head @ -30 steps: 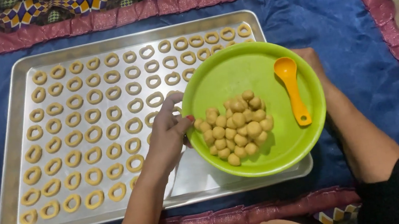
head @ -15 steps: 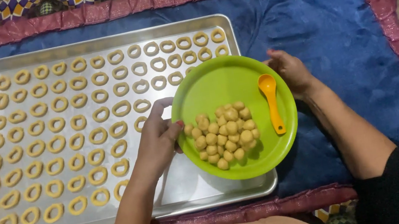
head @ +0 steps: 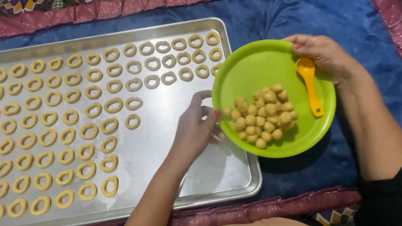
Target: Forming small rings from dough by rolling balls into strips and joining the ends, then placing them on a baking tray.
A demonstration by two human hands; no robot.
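Dough balls sit heaped in the green plate, overlapping the baking tray. My left hand curls fingers loosely beside them, holding nothing I can see; my right hand grips the rim. I reckon a tilt could spill balls onto the dough rings.

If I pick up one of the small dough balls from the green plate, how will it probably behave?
The dough balls look round and lie loose in a heap, so one would likely roll if nudged across the green plate. The rings on the tray seem shaped from similar dough, so a ball is probably soft and dents under firm fingers.
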